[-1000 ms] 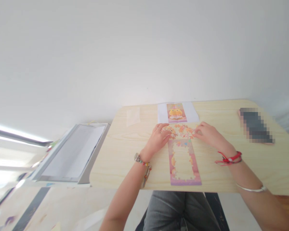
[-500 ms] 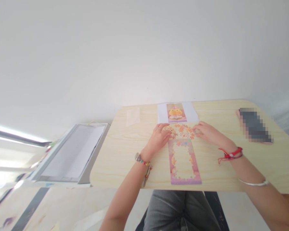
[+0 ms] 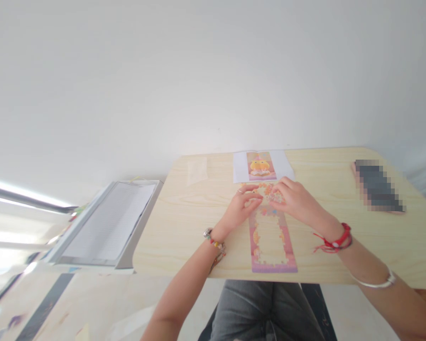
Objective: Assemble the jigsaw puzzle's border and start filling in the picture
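Pink and orange card makes up the puzzle frame (image 3: 271, 239), which lies flat on the wooden table (image 3: 184, 222) straight in front of the person, its long side running away from them. Its middle is still a bare white hollow with a jigsaw-shaped edge, so by the look of it hardly any filling has been done and nearly all the placing is left. At the far end of the frame sits a small heap of loose puzzle pieces (image 3: 268, 190), orange and flowery. Both hands meet over that heap. The left hand (image 3: 242, 206) has its fingers curled narrow onto the pieces, and the right hand (image 3: 294, 201) likewise pinches at them with bent fingertips; whether either has lifted one piece cannot be told. Just beyond the heap lies a picture sheet (image 3: 261, 166) showing a yellow figure. Well apart on the right rests a dark blurred object (image 3: 378, 185); off the left edge sits a grey tray of paper (image 3: 108, 225).
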`<act>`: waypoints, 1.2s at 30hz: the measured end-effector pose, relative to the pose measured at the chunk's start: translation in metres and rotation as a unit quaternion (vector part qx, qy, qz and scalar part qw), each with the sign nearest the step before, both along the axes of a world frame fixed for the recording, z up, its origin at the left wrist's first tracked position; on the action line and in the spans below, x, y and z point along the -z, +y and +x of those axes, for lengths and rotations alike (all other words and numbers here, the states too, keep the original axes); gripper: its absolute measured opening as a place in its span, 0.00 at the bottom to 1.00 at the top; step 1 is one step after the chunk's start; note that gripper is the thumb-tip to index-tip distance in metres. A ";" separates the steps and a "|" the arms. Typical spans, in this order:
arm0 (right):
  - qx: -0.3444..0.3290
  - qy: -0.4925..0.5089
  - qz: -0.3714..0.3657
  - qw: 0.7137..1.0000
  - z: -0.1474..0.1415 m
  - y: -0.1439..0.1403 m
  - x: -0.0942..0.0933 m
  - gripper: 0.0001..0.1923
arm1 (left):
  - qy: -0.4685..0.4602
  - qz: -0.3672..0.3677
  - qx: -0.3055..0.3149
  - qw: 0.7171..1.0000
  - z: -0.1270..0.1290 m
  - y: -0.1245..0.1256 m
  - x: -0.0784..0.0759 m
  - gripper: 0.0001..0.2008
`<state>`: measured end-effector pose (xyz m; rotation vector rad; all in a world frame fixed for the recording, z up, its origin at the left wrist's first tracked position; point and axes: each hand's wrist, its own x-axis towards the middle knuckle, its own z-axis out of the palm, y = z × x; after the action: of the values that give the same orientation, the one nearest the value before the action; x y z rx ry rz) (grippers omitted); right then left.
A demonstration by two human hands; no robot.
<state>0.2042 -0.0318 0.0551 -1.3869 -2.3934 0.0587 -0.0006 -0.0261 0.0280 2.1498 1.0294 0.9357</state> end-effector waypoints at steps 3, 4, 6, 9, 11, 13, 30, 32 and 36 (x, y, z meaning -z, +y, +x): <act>-0.003 -0.023 0.051 0.998 -0.027 -0.007 -0.007 0.06 | -0.032 -0.050 0.000 0.998 0.001 -0.001 -0.004 0.08; -0.002 -0.026 0.062 0.998 -0.032 -0.008 -0.008 0.06 | -0.037 -0.061 -0.001 0.997 0.001 0.000 -0.004 0.09; -0.001 -0.023 0.075 0.997 -0.036 -0.010 -0.005 0.06 | -0.044 -0.077 -0.003 0.996 0.000 0.001 -0.004 0.09; -0.023 0.010 0.065 0.998 -0.029 -0.009 -0.001 0.07 | -0.048 -0.089 -0.008 0.995 -0.002 0.003 -0.002 0.10; -0.050 0.049 0.042 0.997 -0.022 -0.007 0.000 0.09 | -0.043 -0.082 -0.013 0.996 -0.002 0.003 -0.001 0.10; -0.072 0.082 0.019 0.994 -0.016 -0.005 0.001 0.11 | -0.026 -0.060 -0.014 0.998 -0.003 0.003 0.000 0.10; -0.074 0.157 0.023 0.985 -0.013 -0.006 0.021 0.10 | 0.029 0.106 -0.035 0.993 -0.008 0.003 0.006 0.03; -0.077 0.182 0.017 0.980 -0.012 -0.007 0.023 0.08 | 0.028 0.137 -0.035 0.990 -0.008 0.002 0.006 0.04; -0.084 0.191 0.004 0.978 -0.010 -0.006 0.025 0.07 | 0.028 0.160 -0.020 0.987 -0.009 0.002 0.005 0.03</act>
<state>0.1939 -0.0381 0.0300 -1.0537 -2.1740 0.3290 -0.0096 -0.0240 0.0234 2.4369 1.0082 1.1291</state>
